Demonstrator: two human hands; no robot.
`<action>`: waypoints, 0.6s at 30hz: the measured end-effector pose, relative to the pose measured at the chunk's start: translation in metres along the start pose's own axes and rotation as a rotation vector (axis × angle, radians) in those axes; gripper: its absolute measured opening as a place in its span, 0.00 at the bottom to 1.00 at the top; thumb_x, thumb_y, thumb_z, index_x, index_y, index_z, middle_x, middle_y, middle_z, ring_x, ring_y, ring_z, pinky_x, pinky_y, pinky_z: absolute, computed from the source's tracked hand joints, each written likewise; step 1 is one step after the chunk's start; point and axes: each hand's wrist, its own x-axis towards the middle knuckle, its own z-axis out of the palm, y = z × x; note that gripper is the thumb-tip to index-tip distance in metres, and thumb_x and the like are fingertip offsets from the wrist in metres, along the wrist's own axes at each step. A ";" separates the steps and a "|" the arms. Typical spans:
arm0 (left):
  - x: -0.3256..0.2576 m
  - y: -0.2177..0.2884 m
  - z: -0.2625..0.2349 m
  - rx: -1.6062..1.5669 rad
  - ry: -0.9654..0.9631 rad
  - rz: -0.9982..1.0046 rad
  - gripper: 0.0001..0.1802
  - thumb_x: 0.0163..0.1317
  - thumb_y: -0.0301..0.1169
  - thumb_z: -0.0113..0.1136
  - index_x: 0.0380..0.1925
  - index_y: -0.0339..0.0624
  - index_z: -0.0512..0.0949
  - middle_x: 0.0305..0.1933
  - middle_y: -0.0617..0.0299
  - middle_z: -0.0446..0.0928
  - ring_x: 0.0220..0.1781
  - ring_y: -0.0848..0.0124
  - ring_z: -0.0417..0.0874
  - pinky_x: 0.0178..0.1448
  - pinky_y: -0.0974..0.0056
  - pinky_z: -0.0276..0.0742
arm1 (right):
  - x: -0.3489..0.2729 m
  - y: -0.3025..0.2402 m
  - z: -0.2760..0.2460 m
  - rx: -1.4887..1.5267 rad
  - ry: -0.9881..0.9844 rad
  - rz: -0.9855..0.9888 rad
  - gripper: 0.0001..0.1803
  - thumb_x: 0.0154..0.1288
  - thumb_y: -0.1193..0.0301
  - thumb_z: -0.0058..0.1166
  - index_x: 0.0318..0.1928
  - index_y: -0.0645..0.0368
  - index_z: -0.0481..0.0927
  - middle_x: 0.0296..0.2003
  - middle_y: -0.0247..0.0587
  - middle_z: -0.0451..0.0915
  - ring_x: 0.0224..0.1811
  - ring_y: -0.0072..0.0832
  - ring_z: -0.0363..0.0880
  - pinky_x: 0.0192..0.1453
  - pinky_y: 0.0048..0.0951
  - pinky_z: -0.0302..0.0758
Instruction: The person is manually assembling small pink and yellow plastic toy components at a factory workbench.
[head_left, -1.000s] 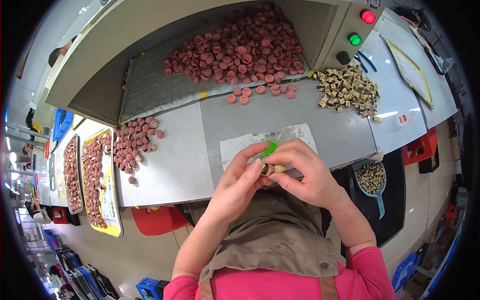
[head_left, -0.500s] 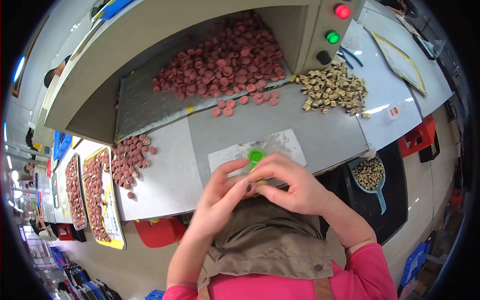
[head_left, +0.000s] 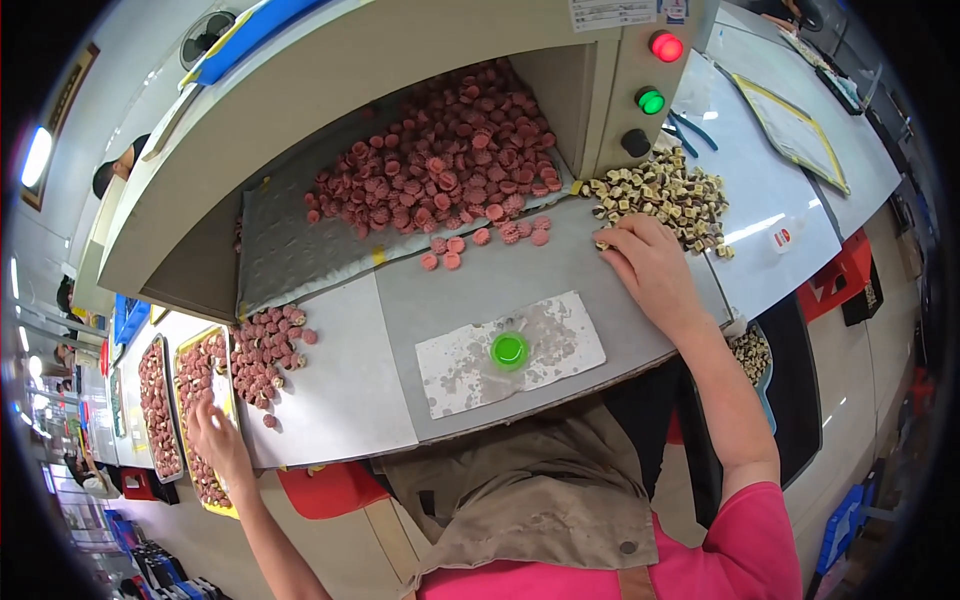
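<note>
My right hand (head_left: pixel 655 275) reaches to the near-left edge of a heap of small cream-and-dark blocks (head_left: pixel 665 195). Its thumb and fingertips close on one small cream-and-dark block (head_left: pixel 602 245). Far to the left, my left hand (head_left: pixel 218 440) is over a yellow-edged tray (head_left: pixel 222 510) of pink pieces with pale bases. Its fingers look apart, and I make out nothing held in them. Between the hands, a small bright green round cup (head_left: pixel 509 350) stands on a stained white board (head_left: pixel 450 385). A large heap of pink raspberry-shaped hollow caps (head_left: pixel 440 165) lies under the machine's hood.
The beige hood (head_left: pixel 400 65) arches over the grey mat, with red and green lights on its right post. A few loose pink caps (head_left: pixel 455 245) lie before it. Joined pink pieces (head_left: pixel 265 350) are heaped left. Blue-handled pliers (head_left: pixel 690 130) lie behind the blocks; a blue scoop (head_left: pixel 765 390) sits below right.
My hands were together over the white board, fingers meeting around a small piece. They have parted: left out to the tray, right up to the block heap. The green cup now shows fully.
</note>
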 end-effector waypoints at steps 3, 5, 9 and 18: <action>0.038 0.099 0.010 -0.544 -0.131 -0.169 0.12 0.63 0.24 0.53 0.46 0.37 0.75 0.46 0.53 0.77 0.48 0.63 0.78 0.50 0.61 0.72 | 0.002 -0.003 0.007 -0.045 -0.017 -0.016 0.10 0.56 0.76 0.58 0.41 0.58 0.78 0.39 0.40 0.74 0.43 0.38 0.73 0.48 0.36 0.70; 0.049 0.173 0.023 -0.662 -0.245 0.103 0.14 0.58 0.23 0.57 0.45 0.42 0.77 0.43 0.56 0.78 0.43 0.63 0.79 0.50 0.62 0.73 | -0.003 -0.004 0.006 -0.099 -0.018 -0.017 0.10 0.56 0.76 0.58 0.40 0.59 0.77 0.38 0.41 0.74 0.42 0.38 0.73 0.48 0.35 0.70; 0.060 0.283 0.024 -0.814 -0.278 0.369 0.14 0.55 0.28 0.61 0.43 0.42 0.76 0.42 0.55 0.76 0.44 0.56 0.77 0.46 0.59 0.74 | -0.002 -0.026 0.006 -0.109 -0.065 -0.061 0.10 0.55 0.77 0.57 0.40 0.59 0.76 0.38 0.41 0.75 0.42 0.39 0.74 0.47 0.36 0.70; 0.043 0.269 0.039 -0.881 -0.339 0.321 0.11 0.59 0.27 0.58 0.42 0.41 0.76 0.39 0.55 0.75 0.40 0.57 0.78 0.43 0.62 0.74 | -0.017 -0.029 -0.023 0.195 -0.138 0.259 0.09 0.58 0.79 0.54 0.41 0.60 0.75 0.38 0.43 0.75 0.43 0.38 0.76 0.45 0.34 0.73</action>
